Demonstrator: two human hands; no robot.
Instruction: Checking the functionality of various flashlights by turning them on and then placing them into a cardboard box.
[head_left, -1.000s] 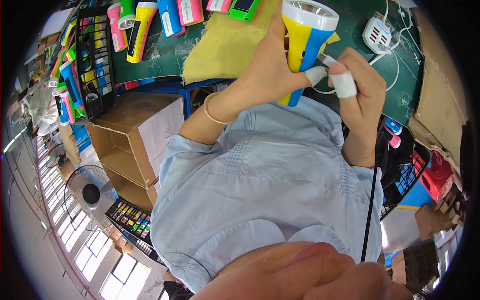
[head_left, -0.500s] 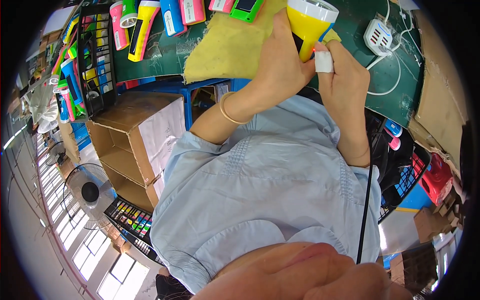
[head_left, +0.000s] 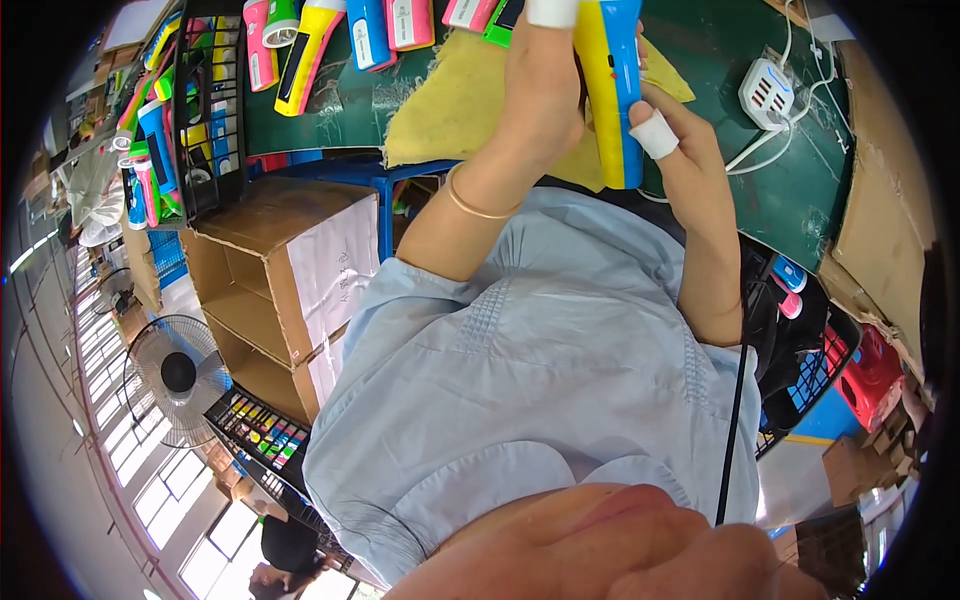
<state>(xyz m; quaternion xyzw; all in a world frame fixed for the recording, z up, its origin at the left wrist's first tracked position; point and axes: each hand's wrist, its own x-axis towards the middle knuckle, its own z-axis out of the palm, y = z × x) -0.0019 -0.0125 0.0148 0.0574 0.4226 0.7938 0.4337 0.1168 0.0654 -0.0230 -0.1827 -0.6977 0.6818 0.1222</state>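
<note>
A yellow and blue flashlight (head_left: 612, 120) stands nearly upright between my hands, its tail end toward me and its head cut off by the top edge. My left hand (head_left: 545, 95) is closed along its yellow side; white tape wraps a digit at the top. On the blue side, my right hand (head_left: 692, 150) grips it, with the white-taped thumb against the edge and fingers partly hidden behind. Beneath them lies a yellow cloth (head_left: 440, 110) on the green table (head_left: 780, 195). Left of the cloth are several other flashlights, among them a yellow one (head_left: 308, 60) and a blue one (head_left: 370, 38).
A white USB charging hub (head_left: 768, 93) with cables sits at the table's right. To the left stand a black wire basket (head_left: 210, 110) of flashlights, a cardboard box shelf (head_left: 250, 300) and a fan (head_left: 178, 372). Another person (head_left: 285, 555) is at lower left.
The flashlight has turned from head toward the upper right to tail toward me, showing its blue side. My left hand has moved up along it, and the right hand has shifted slightly.
</note>
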